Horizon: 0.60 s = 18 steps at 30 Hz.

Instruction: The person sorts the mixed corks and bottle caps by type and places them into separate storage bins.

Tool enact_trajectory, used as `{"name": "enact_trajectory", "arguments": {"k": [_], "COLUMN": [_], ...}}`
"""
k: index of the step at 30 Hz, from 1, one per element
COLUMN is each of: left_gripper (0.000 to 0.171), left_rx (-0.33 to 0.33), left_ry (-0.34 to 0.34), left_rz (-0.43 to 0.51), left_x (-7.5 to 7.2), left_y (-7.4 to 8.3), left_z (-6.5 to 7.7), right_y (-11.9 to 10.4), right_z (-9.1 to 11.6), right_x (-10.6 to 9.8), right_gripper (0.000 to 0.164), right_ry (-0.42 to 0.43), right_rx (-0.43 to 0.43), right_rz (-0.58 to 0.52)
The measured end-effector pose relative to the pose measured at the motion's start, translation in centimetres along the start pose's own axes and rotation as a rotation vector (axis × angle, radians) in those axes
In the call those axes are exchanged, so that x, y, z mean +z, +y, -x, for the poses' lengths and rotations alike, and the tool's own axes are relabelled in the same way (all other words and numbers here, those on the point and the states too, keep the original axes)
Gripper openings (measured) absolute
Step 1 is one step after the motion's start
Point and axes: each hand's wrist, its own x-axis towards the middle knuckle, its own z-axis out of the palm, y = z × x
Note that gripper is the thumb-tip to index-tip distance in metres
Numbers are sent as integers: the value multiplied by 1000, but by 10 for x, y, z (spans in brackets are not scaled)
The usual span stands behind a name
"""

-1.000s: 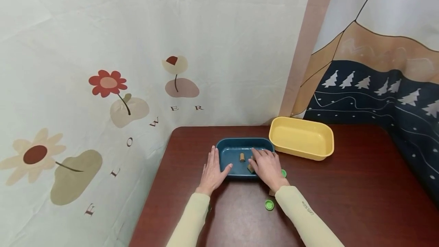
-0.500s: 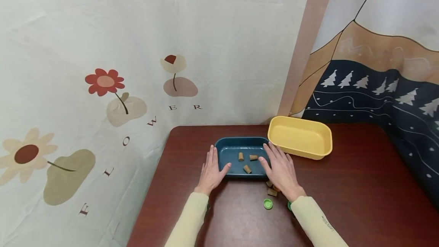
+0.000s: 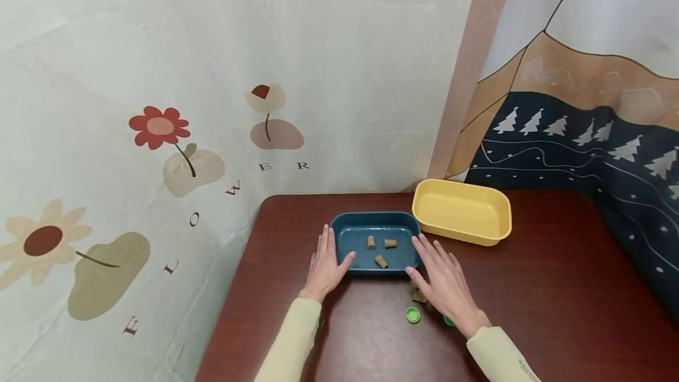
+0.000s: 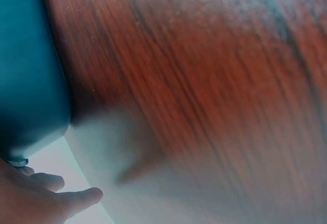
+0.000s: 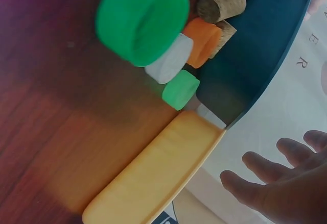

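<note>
Three brown corks, one upper left (image 3: 371, 242), one upper right (image 3: 390, 243) and one lower cork (image 3: 381, 262), lie apart inside the blue tray (image 3: 373, 214). My left hand (image 3: 325, 267) rests along the tray's left side, its fingers straight and its thumb over the near left corner. At the right rim is my right hand (image 3: 445, 282), fingers straight and spread, holding nothing. Below it on the table sit more corks (image 5: 221, 4), an orange cap (image 5: 203, 41), a white cap (image 5: 170, 60), a light green cap (image 5: 180, 90) and a larger green cap (image 5: 143, 22).
A yellow tray (image 3: 461, 237) stands behind and right of the blue one, close to its corner. Nearer on the brown table (image 3: 366, 341) lies a small green cap (image 3: 413, 315). Another green cap (image 3: 448, 321) shows partly beside the right wrist. A printed cloth (image 3: 350, 75) hangs behind.
My right hand has drawn out of the blue tray to the right and toward me, uncovering the corks there. My left hand has stayed in place at the tray's left side.
</note>
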Motion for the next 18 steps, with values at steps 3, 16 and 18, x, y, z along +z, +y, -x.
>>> {"name": "enact_trajectory", "arguments": {"k": [3, 16, 18], "left_gripper": [99, 98, 98], "left_rx": [-5, -20, -18], "left_ry": [2, -13, -10], "left_rz": [1, -5, -4], "left_x": [-1, -3, -3], "left_y": [1, 1, 1], "left_z": [0, 0, 0], "right_y": [2, 12, 15], "right_z": [7, 28, 32], "right_x": [-1, -6, -7], "right_gripper": [75, 80, 81], "right_ry": [0, -28, -21], "right_rx": [-3, -105, -160], "right_rz": [10, 91, 105]}}
